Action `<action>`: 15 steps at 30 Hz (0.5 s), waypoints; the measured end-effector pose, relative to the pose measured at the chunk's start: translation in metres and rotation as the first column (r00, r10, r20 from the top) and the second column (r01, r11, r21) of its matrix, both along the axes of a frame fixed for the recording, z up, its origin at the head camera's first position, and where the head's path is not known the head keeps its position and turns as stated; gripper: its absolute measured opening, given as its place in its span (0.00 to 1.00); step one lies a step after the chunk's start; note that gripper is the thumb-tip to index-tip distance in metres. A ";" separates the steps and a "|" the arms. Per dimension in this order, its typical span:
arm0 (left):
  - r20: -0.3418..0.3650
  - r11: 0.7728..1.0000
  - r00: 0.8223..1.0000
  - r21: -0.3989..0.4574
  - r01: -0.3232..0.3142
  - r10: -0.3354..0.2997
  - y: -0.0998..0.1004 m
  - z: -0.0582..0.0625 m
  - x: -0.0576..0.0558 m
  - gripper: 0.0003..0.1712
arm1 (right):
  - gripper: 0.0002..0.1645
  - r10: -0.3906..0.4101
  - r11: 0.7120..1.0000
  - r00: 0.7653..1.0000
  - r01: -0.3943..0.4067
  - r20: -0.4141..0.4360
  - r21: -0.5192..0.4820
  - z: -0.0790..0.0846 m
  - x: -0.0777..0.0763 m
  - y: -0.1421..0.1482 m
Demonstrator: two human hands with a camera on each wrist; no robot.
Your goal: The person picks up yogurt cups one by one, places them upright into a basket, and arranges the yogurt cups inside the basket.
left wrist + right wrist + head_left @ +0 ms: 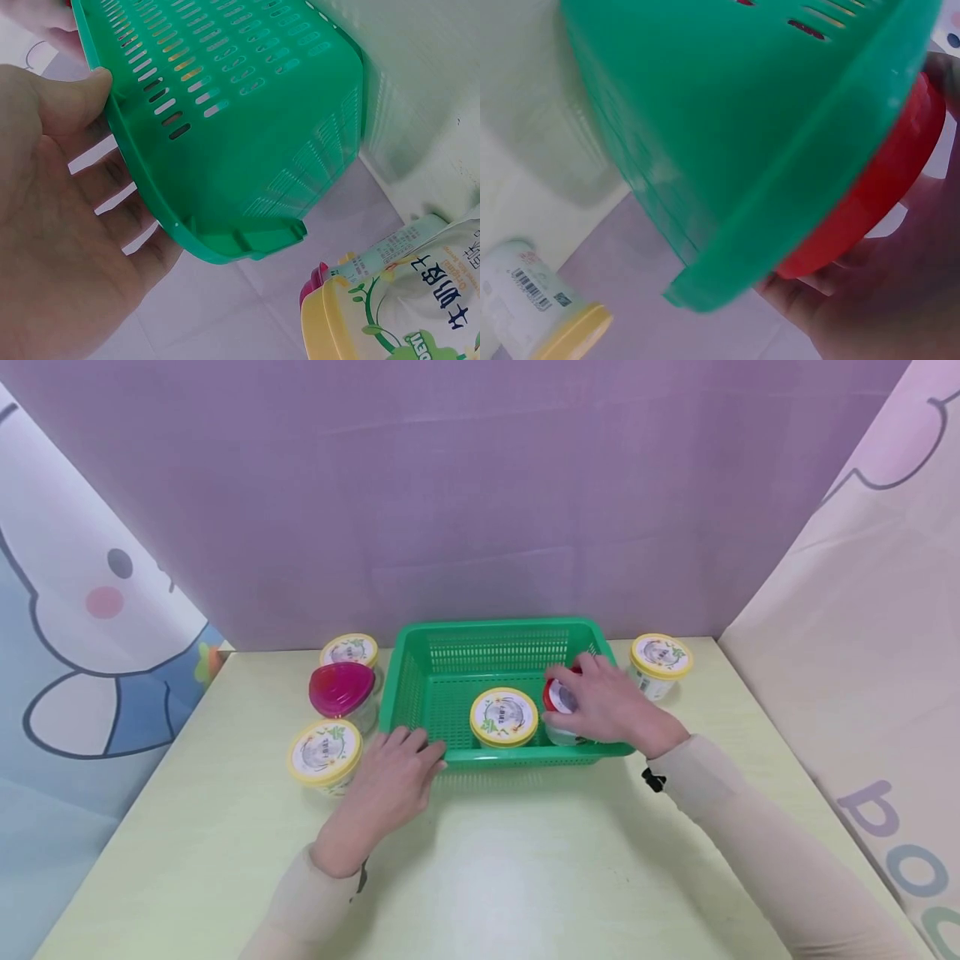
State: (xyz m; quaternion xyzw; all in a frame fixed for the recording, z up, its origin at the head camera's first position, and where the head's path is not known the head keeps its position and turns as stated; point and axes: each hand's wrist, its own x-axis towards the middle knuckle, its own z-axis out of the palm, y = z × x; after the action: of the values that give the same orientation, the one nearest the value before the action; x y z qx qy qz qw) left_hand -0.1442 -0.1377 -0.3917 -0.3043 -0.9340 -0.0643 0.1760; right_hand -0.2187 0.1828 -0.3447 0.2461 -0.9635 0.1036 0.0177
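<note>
Alongside, a yellow-lidded tub [504, 718] perhaps touches the right fingers' [795, 298] red-lidded tub [559, 696].

Is clothed in plain pale beige, long in cut, matching on both sides. Presents left sleeve [300, 906] between the left edge of the worktop [487, 860] and its middle; finishes in a left cuff [324, 878], neat-edged, stopping short of the left hand [393, 777]. Presents right sleeve [757, 835] near the worktop's right edge; appears smooth for most of its length, softly creased toward the near right corner; finishes in a right cuff [686, 767], leaving the right hand [600, 702] bare. Carries a black fitting [654, 779], small and angular, just below the right cuff. Shows a dark piece [362, 877], thin and mostly hidden, at the left cuff. Cannot be identified further at this size.
</note>
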 end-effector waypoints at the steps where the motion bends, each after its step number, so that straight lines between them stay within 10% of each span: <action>1: -0.001 1.000 1.000 -0.001 0.000 0.000 0.000 0.000 0.000 0.10 | 0.35 0.001 1.000 1.000 -0.001 0.006 0.000 -0.001 0.000 0.000; 15: -0.017 1.000 1.000 -0.001 0.010 -0.010 -0.001 -0.001 -0.001 0.09 | 0.37 0.013 1.000 0.993 -0.015 0.114 0.024 -0.015 -0.006 0.001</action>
State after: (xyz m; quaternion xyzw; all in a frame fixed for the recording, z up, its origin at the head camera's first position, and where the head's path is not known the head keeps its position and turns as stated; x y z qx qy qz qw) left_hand -0.1449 -0.1383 -0.3924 -0.3095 -0.9309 -0.0623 0.1836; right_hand -0.2244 0.1836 -0.3596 0.2467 -0.9624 0.1056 -0.0412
